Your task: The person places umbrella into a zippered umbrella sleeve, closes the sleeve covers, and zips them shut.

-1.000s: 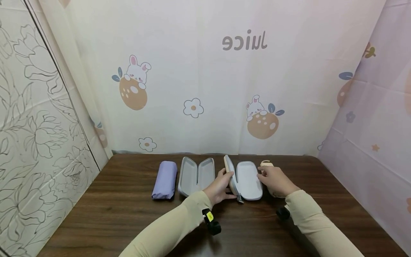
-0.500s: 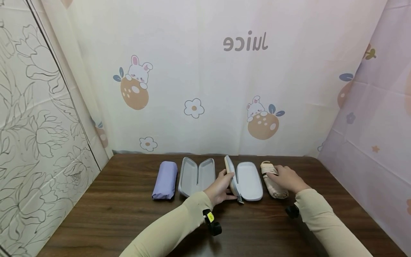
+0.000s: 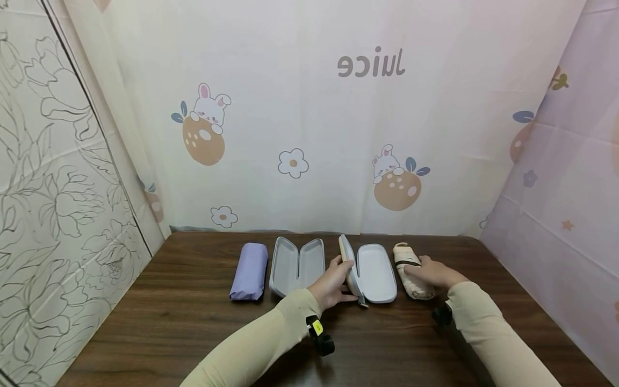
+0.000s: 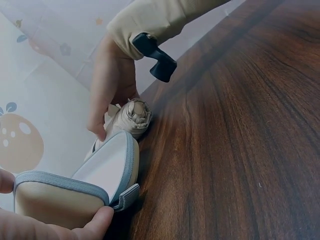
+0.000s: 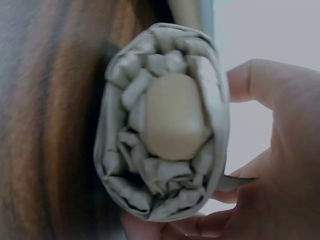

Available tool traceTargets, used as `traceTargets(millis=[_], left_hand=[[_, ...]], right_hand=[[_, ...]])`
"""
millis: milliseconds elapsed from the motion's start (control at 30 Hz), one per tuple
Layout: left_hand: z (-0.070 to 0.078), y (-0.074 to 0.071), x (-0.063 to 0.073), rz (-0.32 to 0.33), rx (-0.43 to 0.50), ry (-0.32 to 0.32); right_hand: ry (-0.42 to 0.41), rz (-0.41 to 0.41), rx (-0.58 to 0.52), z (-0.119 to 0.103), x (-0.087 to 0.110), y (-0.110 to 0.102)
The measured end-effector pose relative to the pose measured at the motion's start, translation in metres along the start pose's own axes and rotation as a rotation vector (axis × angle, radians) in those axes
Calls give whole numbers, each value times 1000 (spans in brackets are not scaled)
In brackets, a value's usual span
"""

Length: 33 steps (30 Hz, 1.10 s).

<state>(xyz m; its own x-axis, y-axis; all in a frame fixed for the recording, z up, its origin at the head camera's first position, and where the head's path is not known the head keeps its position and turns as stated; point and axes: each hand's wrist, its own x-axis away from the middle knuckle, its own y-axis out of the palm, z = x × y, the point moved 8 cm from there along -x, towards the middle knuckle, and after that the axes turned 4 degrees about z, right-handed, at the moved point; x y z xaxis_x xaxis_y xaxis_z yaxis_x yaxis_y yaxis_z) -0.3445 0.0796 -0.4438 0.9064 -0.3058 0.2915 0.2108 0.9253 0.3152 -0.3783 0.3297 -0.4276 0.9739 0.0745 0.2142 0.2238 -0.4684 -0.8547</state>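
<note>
In the head view my left hand [image 3: 332, 285] holds the raised half of an unzipped cream hard case [image 3: 377, 275], whose pale inside shows. The left wrist view shows the thumb and a finger at the case's grey zip edge [image 4: 60, 181]. To the right of this case lies a folded beige compact umbrella [image 3: 417, 287] with a dark strap and a small loop at its far end. My right hand [image 3: 434, 273] grips it from above. The right wrist view looks onto the umbrella's end [image 5: 175, 115], with thumb and fingers on opposite sides.
A second hard case [image 3: 286, 269], grey inside, lies spread open left of the cream one. Further left is a purple wrapped bundle [image 3: 249, 271], like a folded umbrella. All stand on a dark wood table [image 3: 193, 333] before a printed curtain [image 3: 251, 118].
My right hand has moved right, from between the cream case and the umbrella onto the umbrella's right side, uncovering its strap. The left hand and the cases stay put.
</note>
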Motion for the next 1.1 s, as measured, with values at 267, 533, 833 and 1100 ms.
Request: traceTargets(millis=[267, 533, 833, 1100], left_hand=[[-1, 0, 0, 6, 3, 2], [-2, -1, 1, 7, 9, -2], [-2, 0, 0, 0, 10, -2], [-1, -1, 0, 4, 12, -5]], right_hand=[[-25, -32, -145, 3, 0, 0], [-38, 17, -130, 4, -1, 0], [-86, 77, -234, -2, 1, -3], [-62, 109, -228, -9, 8, -12]])
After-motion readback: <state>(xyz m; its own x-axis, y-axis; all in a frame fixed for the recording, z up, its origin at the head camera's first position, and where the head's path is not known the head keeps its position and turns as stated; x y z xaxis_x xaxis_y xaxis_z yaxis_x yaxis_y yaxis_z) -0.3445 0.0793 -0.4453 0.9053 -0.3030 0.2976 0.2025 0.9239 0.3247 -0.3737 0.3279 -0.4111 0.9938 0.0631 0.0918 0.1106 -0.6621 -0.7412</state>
